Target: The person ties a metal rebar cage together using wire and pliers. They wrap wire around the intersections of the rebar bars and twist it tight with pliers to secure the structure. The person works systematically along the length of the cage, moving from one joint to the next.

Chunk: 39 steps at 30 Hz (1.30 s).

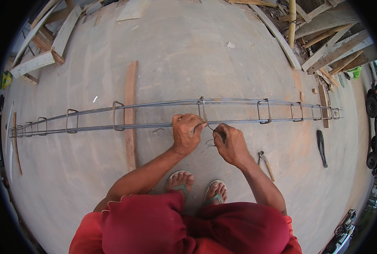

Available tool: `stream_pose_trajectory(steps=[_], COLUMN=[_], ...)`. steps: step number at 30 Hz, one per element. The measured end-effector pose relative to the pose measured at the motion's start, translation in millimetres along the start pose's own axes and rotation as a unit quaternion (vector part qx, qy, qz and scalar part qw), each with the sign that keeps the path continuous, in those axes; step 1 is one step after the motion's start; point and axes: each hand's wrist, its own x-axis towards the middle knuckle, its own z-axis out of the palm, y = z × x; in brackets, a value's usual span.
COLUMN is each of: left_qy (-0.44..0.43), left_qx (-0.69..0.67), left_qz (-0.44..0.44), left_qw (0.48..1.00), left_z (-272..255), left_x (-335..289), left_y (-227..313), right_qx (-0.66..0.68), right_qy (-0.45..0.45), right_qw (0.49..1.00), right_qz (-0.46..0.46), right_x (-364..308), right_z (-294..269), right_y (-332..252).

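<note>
Hiding part of the lower bars, the left hand [186, 134] is covering a short stretch of the rebar cage [235, 101], which is lying crosswise before the person's feet [217, 191] and crossing over a reddish plank [130, 89]. Its fingers are curling at the bars, but I cannot tell whether they are gripping steel or pinching something thinner. A thin wire [210, 128] is running from the foot of the middle stirrup [204, 111] to the right hand [231, 146], whose closed fingers are gripping it and concealing its end. A fine loop is showing just below that hand, too faint to trace. Toward the far left, the cage's stirrups are crowding together and becoming hard to separate. The dark rim is cutting off a vehicle [373, 106] at the right.

Both forearms are slanting inward from below, bringing the hands close together without touching. The right hand is holding its thumb against a bent index finger, its back facing up. Pincers [266, 165] are resting on the floor [247, 186] beside the right forearm.
</note>
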Motion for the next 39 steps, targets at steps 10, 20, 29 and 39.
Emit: stream_pose_trajectory(steps=[10, 20, 29, 39], left_qy=[0.026, 0.012, 0.021, 0.003], left_qx=[0.036, 0.037, 0.046, 0.06], left_qz=[0.106, 0.093, 0.116, 0.131], left_qw=[0.993, 0.995, 0.992, 0.99], left_z=[1.3, 4.8, 0.5, 6.3], left_x=[-4.6, -1.8, -4.6, -2.1], left_y=[-9.0, -2.4, -12.0, -13.6], right_qx=[-0.125, -0.201, -0.062, -0.097], right_qy=[-0.031, -0.023, -0.131, -0.028], right_qw=[0.986, 0.973, 0.988, 0.993], right_qz=[-0.106, -0.113, -0.045, -0.054], right_x=[9.8, 65.9, 17.9, 19.5], right_z=[10.3, -18.5, 6.6, 26.0], right_y=[-18.9, -3.9, 3.2, -16.5])
